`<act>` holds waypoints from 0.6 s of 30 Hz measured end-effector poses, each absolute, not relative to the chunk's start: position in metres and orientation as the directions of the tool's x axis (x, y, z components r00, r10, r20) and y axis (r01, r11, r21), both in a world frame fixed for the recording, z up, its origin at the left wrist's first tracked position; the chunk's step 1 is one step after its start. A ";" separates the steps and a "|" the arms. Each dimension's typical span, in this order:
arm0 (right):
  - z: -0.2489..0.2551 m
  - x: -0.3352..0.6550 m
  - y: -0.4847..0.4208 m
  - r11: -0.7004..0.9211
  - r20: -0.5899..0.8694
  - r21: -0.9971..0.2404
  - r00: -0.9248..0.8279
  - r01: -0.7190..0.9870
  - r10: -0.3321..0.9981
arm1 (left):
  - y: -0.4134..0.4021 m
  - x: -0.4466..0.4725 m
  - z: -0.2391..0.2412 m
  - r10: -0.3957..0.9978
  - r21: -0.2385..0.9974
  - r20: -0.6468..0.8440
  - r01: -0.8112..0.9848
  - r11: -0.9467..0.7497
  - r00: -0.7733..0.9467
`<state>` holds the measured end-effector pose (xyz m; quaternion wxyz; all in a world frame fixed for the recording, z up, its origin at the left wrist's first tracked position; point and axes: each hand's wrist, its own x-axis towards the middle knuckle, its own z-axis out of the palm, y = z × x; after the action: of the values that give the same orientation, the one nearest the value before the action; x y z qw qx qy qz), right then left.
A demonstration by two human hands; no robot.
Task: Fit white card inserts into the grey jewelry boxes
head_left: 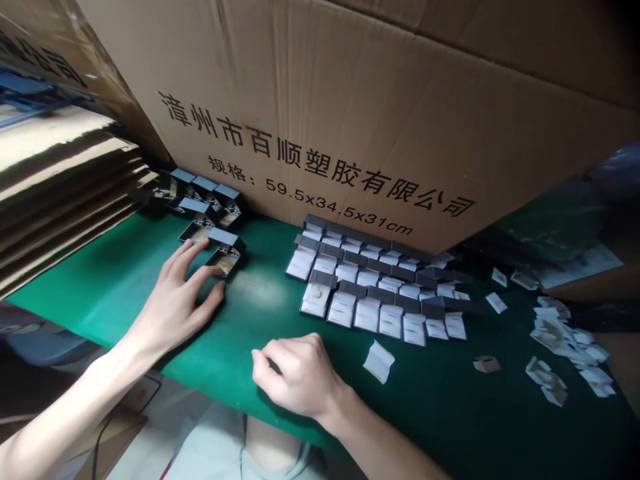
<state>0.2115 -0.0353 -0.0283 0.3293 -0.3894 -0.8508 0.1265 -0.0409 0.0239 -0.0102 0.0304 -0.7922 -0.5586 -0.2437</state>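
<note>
My left hand [185, 287] reaches over a small dark hinged jewellery box [226, 252] with its lid up. Its fingers are apart, with the index fingertip touching the box's near edge. Just behind sits another open box [196, 231], close to the middle fingers. My right hand [300, 375] rests low over the green table, fingers curled in; anything inside them is hidden. To its right lies a folded white paper insert [380, 362]. Beyond it stand rows of open dark boxes with white inserts [367, 315]; the nearest left insert [316, 298] carries a thin curved item.
A large cardboard carton [320, 87] rises behind the boxes. Stacked cardboard sheets [65, 173] border the left. Loose white inserts [565, 337] lie scattered on the right of the green table [270, 293]. More open dark boxes [205, 190] sit at the back left.
</note>
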 end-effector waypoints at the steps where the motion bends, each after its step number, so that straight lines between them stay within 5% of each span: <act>1: -0.028 0.212 -0.036 0.666 0.467 -0.478 -0.476 0.573 0.745 | 0.024 -0.041 -0.010 0.867 0.223 0.425 0.899 -0.378 0.259; 10: -0.028 0.215 -0.041 0.604 0.433 -0.590 -0.420 0.536 0.797 | 0.021 -0.043 -0.016 0.892 0.274 0.386 0.894 -0.356 0.237; 18: -0.026 0.214 -0.039 0.697 0.550 -0.530 -0.430 0.484 0.716 | 0.016 -0.044 -0.009 0.847 0.273 0.465 0.869 -0.413 0.256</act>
<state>0.2139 -0.0394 -0.0255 0.3940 -0.3605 -0.8325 0.1476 -0.0437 0.0156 -0.0093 0.0192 -0.7923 -0.5415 -0.2803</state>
